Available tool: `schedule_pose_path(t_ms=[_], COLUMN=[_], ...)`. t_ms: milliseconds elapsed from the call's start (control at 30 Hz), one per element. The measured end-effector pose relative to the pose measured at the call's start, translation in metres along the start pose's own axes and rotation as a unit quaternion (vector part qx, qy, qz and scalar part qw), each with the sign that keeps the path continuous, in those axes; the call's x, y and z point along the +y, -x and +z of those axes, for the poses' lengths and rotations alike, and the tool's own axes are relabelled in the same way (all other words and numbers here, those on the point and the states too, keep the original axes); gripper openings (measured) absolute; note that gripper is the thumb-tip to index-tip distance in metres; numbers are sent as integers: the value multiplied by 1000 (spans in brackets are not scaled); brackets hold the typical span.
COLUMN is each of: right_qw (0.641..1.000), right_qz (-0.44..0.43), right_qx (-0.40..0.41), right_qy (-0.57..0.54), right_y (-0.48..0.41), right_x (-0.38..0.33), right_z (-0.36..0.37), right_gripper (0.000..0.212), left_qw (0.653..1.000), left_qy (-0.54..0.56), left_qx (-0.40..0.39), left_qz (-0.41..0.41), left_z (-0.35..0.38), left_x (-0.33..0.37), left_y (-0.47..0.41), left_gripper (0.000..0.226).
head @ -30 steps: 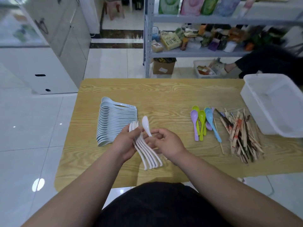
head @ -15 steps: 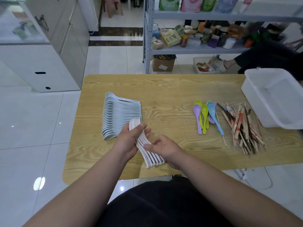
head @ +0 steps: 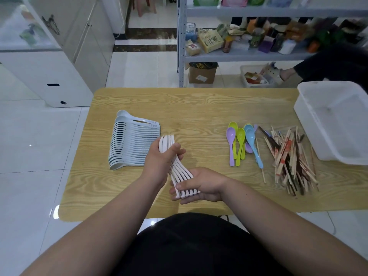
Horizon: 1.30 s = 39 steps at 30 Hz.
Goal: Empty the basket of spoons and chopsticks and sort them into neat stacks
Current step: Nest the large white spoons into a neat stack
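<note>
Both hands hold one bundle of several nested white spoons over the table's near middle. My left hand wraps the bowl ends, and my right hand cups the handle tips from below. A long row of stacked white spoons lies on the table to the left. Right of centre lie several coloured spoons in purple, green and blue. Beside them is a loose pile of wooden chopsticks. The white plastic basket stands at the right edge and looks empty.
The wooden table has a rounded near-left corner. Behind it stands a grey metal shelf with boxes and packets. Another person's sandalled foot shows at the back right. White tiled floor lies to the left.
The single spoon held by my right hand has joined the bundle. My right hand slid down to the handle tips, and my left hand closed over the bowls.
</note>
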State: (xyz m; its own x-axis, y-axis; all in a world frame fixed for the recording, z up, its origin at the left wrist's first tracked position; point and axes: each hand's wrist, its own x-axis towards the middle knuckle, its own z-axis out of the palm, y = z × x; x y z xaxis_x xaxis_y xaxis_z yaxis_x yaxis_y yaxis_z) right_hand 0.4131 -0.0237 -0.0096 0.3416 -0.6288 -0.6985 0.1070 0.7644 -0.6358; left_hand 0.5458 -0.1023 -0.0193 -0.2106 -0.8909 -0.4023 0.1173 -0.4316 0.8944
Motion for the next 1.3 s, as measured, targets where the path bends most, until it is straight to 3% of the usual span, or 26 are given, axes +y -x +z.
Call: schedule_pose_path(t_ms=[167,267,367,433,533,600,667,767,800,900,967,1133,1300], right_qw=[1000,1000,988,931,794,758,748,769,793,927,964,956,883], right_qz=[5,-3,-31,-44,-59,-67,-69,-63,-55,8,49,48,15], right_qx=[0,3,66,130,182,194,186,138,112,41,13,23,101], right_qy=[8,19,134,338,577,619,633,621,596,372,262,289,457], right_y=[16,22,27,31,34,33,30,28,27,24,21,5,-16], right_x=[-4,-1,-3,-7,-10,-7,-2,2,2,7,11,4,-9], right_z=[-45,-75,-101,-118,-137,-145,-152,-162,-164,-172,-176,-172,-157], right_gripper=[35,35,33,26,19,14,9,10,19,32,31,26,16], left_qw=[998,998,998,993,971,956,965,971,970,969,970,974,967], left_qy=[-53,-60,-63,-103,-232,-284,-249,-217,-221,-225,-223,-207,-229], left_qx=[32,22,3,-1,-11,-11,8,46,51,50,38,8,-27], left_qz=[31,5,-29,-52,-64,-76,-87,-91,-89,-86,-85,-93,-112], left_z=[54,78,90,96,99,101,103,103,102,98,95,80,63], left_x=[-3,-7,-2,4,6,4,-4,-18,-23,-33,-35,-33,-25], left_y=[1,-6,-15,-19,-22,-18,-11,0,2,6,6,-9,-36], left_gripper=[36,38,47,41,22,24,24,23,23,23,24,25,26])
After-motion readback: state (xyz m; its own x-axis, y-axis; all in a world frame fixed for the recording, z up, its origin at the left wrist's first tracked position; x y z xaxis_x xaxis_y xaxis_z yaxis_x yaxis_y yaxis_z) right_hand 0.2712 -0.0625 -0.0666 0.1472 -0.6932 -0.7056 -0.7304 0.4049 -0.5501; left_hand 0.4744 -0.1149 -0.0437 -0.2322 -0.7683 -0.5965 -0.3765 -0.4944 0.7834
